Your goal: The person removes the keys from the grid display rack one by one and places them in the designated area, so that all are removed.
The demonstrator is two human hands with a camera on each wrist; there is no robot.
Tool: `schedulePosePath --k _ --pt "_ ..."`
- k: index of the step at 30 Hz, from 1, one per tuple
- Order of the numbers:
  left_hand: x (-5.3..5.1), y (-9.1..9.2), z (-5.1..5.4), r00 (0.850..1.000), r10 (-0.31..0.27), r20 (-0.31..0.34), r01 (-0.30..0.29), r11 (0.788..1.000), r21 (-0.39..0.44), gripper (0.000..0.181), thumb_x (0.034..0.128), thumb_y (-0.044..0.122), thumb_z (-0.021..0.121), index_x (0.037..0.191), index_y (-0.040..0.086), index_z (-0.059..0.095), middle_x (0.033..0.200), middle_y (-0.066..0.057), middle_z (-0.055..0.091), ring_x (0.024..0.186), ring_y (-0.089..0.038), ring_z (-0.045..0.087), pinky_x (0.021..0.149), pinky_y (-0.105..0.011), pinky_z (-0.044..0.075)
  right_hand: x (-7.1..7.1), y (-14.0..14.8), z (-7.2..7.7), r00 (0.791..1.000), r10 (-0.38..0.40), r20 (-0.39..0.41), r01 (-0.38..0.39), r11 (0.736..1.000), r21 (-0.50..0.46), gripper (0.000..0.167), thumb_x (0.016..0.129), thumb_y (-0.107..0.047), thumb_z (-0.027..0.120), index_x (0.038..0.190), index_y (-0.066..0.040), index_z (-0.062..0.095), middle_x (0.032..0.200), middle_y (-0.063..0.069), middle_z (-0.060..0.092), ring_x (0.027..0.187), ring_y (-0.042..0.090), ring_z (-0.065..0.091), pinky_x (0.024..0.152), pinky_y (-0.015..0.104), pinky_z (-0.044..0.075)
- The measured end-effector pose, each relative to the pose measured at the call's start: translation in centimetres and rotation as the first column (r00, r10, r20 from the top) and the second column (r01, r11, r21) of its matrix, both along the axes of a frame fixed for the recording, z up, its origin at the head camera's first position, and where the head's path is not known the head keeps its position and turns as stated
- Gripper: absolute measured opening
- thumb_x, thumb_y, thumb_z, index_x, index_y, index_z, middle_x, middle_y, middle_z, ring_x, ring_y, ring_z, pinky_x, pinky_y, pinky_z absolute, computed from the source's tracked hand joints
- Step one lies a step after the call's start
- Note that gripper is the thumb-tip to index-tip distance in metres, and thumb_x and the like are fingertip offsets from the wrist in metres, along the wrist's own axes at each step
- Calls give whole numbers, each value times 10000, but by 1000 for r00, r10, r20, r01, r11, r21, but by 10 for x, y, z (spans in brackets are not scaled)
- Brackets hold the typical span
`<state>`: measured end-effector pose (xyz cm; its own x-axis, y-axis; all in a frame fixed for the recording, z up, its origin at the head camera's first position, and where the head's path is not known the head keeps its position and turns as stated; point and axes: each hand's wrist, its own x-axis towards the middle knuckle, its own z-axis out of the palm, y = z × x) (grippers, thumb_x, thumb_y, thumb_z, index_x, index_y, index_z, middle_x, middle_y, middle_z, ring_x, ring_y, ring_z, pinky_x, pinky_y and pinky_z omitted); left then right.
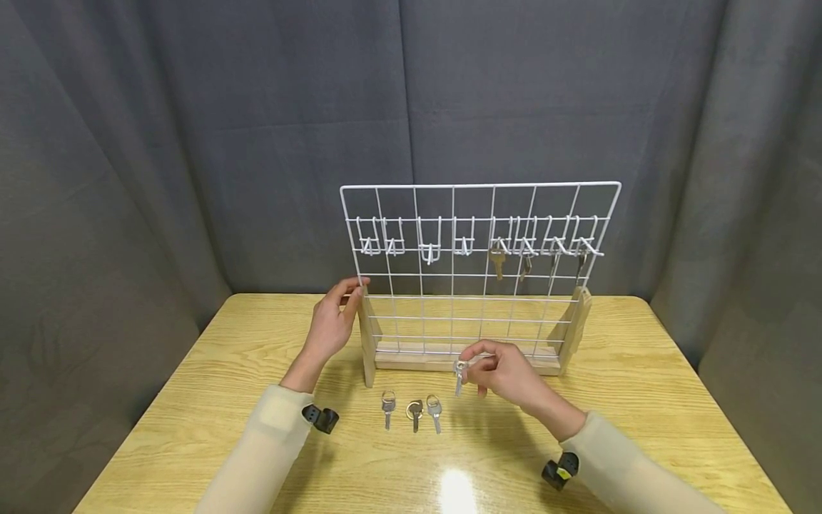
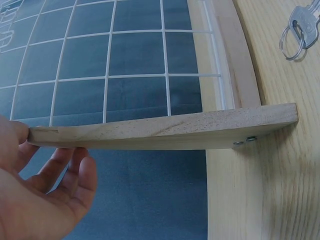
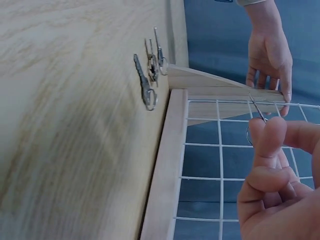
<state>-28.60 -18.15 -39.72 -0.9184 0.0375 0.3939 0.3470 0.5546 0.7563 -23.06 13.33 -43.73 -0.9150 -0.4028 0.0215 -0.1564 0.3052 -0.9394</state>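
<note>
Between thumb and index finger, my right hand (image 1: 507, 373) pinches a silver key (image 1: 459, 378) on a ring. The key hangs in front of the rack's lower bar; in the right wrist view the fingers (image 3: 270, 135) hide part of it. At the rack's left end, my left hand (image 1: 332, 321) grips the upper tip of the wooden side support (image 2: 165, 127), thumb and fingers on either side. The white wire grid rack (image 1: 452, 275) stands upright between two wooden supports. On the table lie three ringed keys: a left one (image 1: 388, 408), a darker middle one (image 1: 415, 412) and a right one (image 1: 434, 411).
White hooks (image 1: 429, 251) line the upper part of the grid. Several keys hang on the right-hand hooks, among them a brass-coloured key (image 1: 497, 261). A wooden table (image 1: 212, 428) bears the rack, and grey curtains (image 1: 289, 143) surround the back and sides.
</note>
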Motion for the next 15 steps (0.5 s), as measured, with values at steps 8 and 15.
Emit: schedulePosePath --k 8,15 --pt "1 0 1 1000 -5 11 5 1000 5 348 1078 325 444 1323 150 619 1284 -127 645 1146 -316 630 979 -487 513 -2 1 -11 999 11 42 -12 1000 27 246 883 -33 643 1127 -5 639 899 204 755 606 233 641 627 363 541" --pt "1 0 2 1000 -11 20 11 1000 6 355 1078 341 436 1324 159 617 1283 -120 642 1164 -310 627 990 -482 511 -3 0 -20 996 42 80 -43 999 14 267 875 -28 665 1135 21 632 906 241 741 613 250 639 630 361 554"
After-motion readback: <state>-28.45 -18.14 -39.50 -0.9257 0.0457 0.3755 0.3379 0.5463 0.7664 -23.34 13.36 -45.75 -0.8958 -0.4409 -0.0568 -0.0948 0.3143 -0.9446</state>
